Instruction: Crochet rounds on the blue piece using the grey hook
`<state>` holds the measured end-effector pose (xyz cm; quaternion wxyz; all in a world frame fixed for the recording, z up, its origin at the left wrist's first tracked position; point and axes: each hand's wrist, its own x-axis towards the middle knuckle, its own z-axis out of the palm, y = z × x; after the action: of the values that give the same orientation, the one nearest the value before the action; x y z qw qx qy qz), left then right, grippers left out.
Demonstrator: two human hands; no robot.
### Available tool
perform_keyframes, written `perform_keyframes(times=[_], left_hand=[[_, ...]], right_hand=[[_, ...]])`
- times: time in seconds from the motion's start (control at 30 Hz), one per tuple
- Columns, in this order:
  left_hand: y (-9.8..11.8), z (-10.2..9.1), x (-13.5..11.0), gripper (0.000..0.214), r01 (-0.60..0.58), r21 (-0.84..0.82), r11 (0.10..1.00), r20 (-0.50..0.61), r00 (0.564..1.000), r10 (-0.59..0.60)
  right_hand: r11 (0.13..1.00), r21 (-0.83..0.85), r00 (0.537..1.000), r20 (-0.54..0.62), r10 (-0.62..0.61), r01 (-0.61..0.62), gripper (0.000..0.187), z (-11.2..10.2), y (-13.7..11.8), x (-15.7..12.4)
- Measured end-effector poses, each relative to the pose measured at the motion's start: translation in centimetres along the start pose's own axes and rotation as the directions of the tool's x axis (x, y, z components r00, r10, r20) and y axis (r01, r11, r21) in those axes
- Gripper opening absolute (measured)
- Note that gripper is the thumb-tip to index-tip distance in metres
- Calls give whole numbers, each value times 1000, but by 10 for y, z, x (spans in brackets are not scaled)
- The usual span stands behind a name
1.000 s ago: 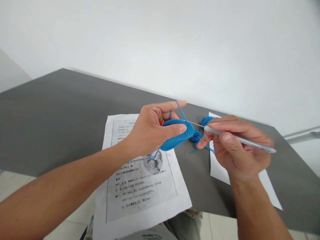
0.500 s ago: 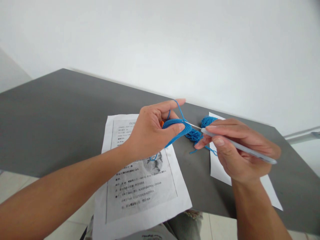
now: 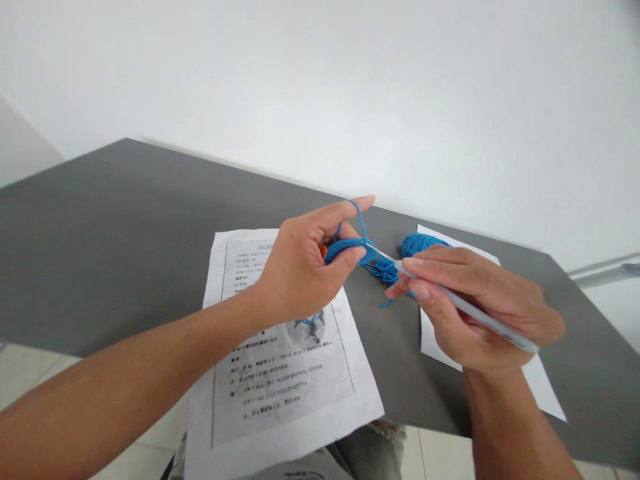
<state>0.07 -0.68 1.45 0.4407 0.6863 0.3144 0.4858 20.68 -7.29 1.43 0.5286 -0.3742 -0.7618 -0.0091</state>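
Observation:
My left hand (image 3: 313, 257) pinches a piece of blue crochet work (image 3: 345, 248) between thumb and fingers. Its index finger points out with a strand of blue yarn (image 3: 361, 219) looped over it, running down to the crochet edge. A small orange item (image 3: 323, 252) peeks out beside the work, mostly hidden by the hand. My right hand (image 3: 475, 300) grips a crochet hook (image 3: 480, 316) by its grey handle, like a pen. The metal tip of the hook meets the upper edge of the blue work, where the yarn comes down.
A printed sheet (image 3: 280, 413) with text and a picture lies under my left hand, overhanging the front edge of the grey table (image 3: 125, 247). Behind my right hand are a blue yarn ball (image 3: 420, 243), loose yarn (image 3: 384, 269) and a white sheet (image 3: 440, 347). A white wall stands behind.
My right hand and the hook have shifted slightly left, the handle's back end dipping lower. The crochet work has tilted, so less of its face shows below my left thumb.

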Motion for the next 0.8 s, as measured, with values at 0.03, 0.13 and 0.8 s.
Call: perform_keyframes(times=[0.03, 0.13, 0.8], left_hand=[[0, 0, 0, 56, -9, 20, 1000, -4, 1000, 9], [0, 1, 0, 53, -39, 83, 996, -27, 999, 41], [-5, 1, -3, 38, -306, 399, 864, -22, 939, 343]], right_hand=[[1000, -18, 1000, 16, -19, 19, 51, -1, 0, 0], [995, -59, 996, 31, -83, 85, 57, 0, 0, 0], [968, -193, 987, 20, -158, 159, 54, 15, -9, 1]])
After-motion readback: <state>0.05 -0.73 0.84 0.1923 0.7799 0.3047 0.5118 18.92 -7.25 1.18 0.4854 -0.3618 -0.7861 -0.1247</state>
